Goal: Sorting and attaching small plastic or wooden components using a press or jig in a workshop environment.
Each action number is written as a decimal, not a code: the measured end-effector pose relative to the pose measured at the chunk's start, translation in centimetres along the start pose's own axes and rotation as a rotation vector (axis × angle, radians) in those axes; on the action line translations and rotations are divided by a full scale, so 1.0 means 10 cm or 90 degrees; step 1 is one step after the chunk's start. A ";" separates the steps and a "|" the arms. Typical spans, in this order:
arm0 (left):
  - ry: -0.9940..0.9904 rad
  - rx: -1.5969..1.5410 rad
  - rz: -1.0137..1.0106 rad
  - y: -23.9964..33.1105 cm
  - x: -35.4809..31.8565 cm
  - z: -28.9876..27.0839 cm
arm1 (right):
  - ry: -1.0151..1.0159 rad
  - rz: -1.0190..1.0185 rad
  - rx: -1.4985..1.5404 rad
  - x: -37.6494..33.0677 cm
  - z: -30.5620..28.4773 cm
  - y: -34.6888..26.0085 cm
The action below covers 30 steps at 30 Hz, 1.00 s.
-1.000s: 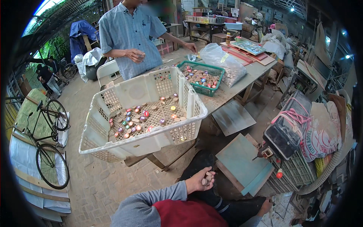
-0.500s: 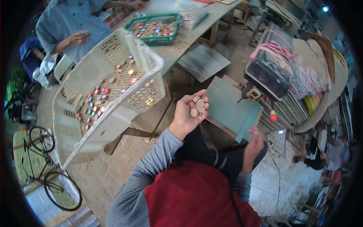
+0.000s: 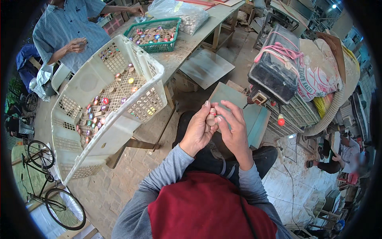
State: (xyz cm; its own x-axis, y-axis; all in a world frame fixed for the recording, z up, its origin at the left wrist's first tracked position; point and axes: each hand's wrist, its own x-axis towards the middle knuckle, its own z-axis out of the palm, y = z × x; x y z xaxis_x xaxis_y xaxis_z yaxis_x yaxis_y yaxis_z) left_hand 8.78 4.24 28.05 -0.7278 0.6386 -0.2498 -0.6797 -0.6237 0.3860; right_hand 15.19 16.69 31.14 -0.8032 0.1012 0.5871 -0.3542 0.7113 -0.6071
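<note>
Together in front of my lap are both hands. My left hand (image 3: 197,129) is closed around several small round wooden discs (image 3: 210,122), its thumb up at the top of them. A wooden piece with a red band (image 3: 213,112) shows at the top of this little pile. My right hand (image 3: 235,133) has come up against it from the right, fingers apart and bent, with the tips beside or touching the banded piece; exact contact is hard to see. Left of my hands stands a big white plastic crate (image 3: 115,115), holding many wooden discs with coloured faces (image 3: 97,113).
A green basket of discs (image 3: 175,40) and a clear bag of wooden pieces (image 3: 191,20) stand on the table (image 3: 211,24). Across it is a co-worker in a blue shirt (image 3: 79,30). A drilling machine (image 3: 274,63) rises right of my hands, above a greenish board (image 3: 230,95).
My right hand has moved left and up from near my right knee to meet my left. The left fingers have closed from an open palm, and a red-banded piece now shows among the discs.
</note>
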 end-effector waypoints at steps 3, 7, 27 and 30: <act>-0.034 0.045 0.028 0.00 0.00 0.04 | 0.003 0.037 0.027 0.01 0.04 0.05; -0.023 0.087 0.045 0.00 -0.05 0.09 | 0.051 0.065 0.110 0.02 0.09 0.08; 0.004 0.148 0.205 0.06 -0.19 -0.07 | 0.064 -0.058 0.017 -0.08 0.20 0.09; -0.011 0.157 0.214 0.08 -0.20 -0.07 | 0.069 -0.063 0.029 -0.10 0.21 0.11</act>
State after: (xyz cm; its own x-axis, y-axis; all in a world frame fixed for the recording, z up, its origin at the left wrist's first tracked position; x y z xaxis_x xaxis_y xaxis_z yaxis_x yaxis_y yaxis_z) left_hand 9.61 2.19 28.23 -0.9026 0.4264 -0.0589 -0.3605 -0.6740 0.6448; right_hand 14.58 15.94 28.81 -0.7082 0.1082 0.6976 -0.4522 0.6893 -0.5660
